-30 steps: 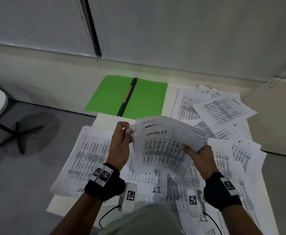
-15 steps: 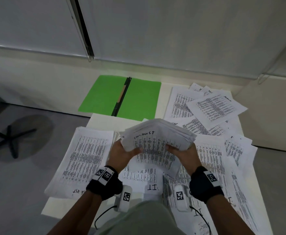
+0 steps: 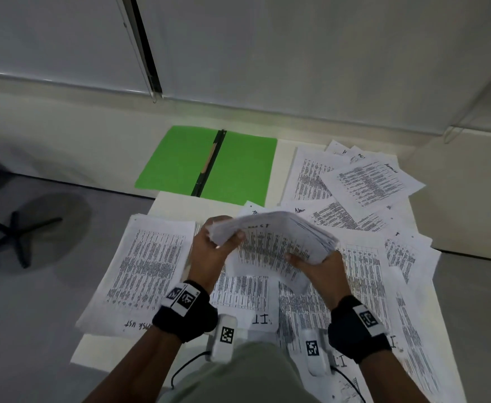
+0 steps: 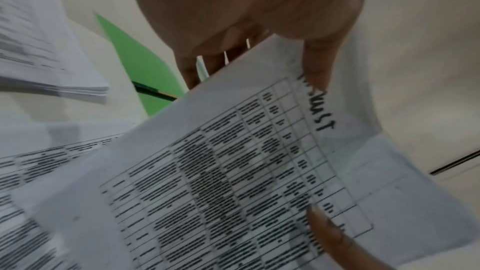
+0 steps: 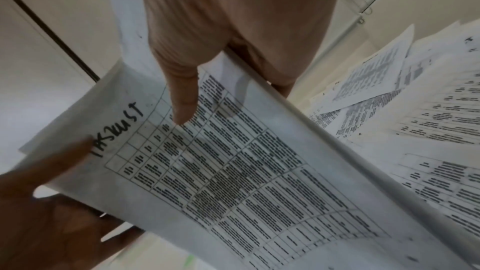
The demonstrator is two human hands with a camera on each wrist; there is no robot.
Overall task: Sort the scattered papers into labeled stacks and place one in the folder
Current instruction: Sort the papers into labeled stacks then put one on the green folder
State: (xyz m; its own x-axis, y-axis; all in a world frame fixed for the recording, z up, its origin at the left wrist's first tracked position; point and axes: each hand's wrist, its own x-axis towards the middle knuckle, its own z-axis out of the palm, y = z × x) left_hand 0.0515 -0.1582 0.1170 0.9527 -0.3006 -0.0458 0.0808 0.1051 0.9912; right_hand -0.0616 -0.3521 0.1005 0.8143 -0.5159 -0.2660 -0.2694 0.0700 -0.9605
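Both hands gripping the "TASKLIST" bundle (image 3: 279,242) above the worktop (image 3: 174,203): left hand (image 3: 212,254) pinching left edge, right hand (image 3: 320,269) pinching right edge. Green folder (image 3: 238,167) lying open behind.

Paper bundle (image 3: 279,242) bowed, airborne — green folder (image 3: 209,164) open, flat.

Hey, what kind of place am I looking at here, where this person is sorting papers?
Probably an office or workroom: printed table sheets cover a pale table, an open green folder lies at its far edge, and roller blinds hang behind.
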